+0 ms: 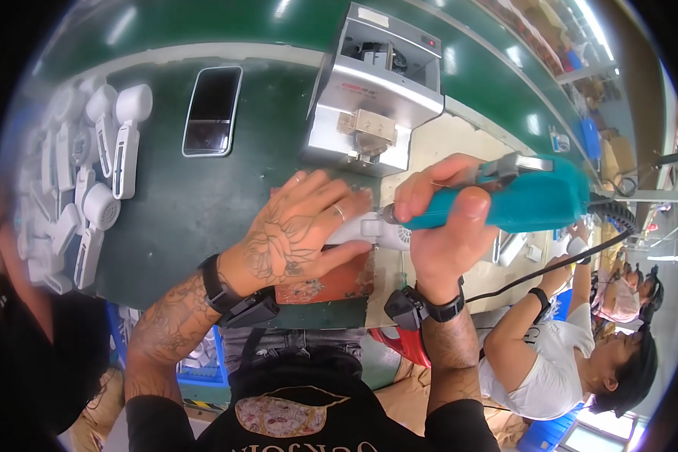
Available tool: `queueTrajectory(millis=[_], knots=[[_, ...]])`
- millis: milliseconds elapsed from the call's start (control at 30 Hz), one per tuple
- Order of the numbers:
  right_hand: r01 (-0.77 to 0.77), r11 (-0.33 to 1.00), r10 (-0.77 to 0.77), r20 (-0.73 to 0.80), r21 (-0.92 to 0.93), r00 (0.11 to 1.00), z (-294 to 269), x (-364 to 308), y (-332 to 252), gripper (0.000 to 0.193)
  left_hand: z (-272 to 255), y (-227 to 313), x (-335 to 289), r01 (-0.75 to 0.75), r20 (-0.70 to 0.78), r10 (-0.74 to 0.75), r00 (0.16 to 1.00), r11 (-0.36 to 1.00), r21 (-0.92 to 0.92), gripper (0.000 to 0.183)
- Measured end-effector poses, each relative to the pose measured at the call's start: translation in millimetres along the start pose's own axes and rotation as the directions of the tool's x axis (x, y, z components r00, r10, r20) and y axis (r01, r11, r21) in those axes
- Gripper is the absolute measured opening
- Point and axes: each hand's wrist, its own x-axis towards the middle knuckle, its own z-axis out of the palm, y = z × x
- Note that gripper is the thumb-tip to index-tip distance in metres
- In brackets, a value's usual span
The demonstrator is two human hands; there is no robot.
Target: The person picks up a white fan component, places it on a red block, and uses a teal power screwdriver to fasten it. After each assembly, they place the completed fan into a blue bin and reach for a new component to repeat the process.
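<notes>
My left hand [297,230] is closed around a white handheld fan [371,227], pressing it down over a worn reddish-brown mat [324,288]. The fan's round grilled head points to the right, partly hidden under my right hand. Wrapped in my right hand [438,252] is a teal electric screwdriver [505,202], lying nearly level with its tip to the left. That tip is at the fan's neck, near the fingers of my left hand; whether it touches a screw cannot be seen. A cord runs from the screwdriver's back end.
Many white handheld fans [124,151] lie piled at the left of the green table. A smartphone [212,113] rests behind my left hand. Behind the mat stands a grey metal machine [377,90]. A co-worker [550,354] sits at the right, and a blue crate [215,369] is below the table edge.
</notes>
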Motion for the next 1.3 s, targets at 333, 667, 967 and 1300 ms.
queueTrajectory(millis=[333,667,967,1300], knots=[[0.008,1.0,-0.009,0.079,0.019,0.997,0,2,10,0.047,5,4,2,0.052,-0.009,-0.052,0.999,0.999,-0.011,0.039],[-0.03,0.995,0.023,-0.073,-0.098,0.997,13,15,-5,0.056,0,2,-3,-0.018,-0.008,0.018,1.0,0.999,0.027,0.049],[0.2,0.979,-0.199,-0.037,0.047,0.979,38,50,24,0.04,-5,3,-4,-0.021,0.029,0.022,0.999,0.999,-0.031,0.049],[0.245,0.969,-0.246,-0.013,-0.005,0.969,36,56,-13,0.04,-8,7,-2,0.014,0.03,-0.014,0.999,1.0,0.002,0.046]])
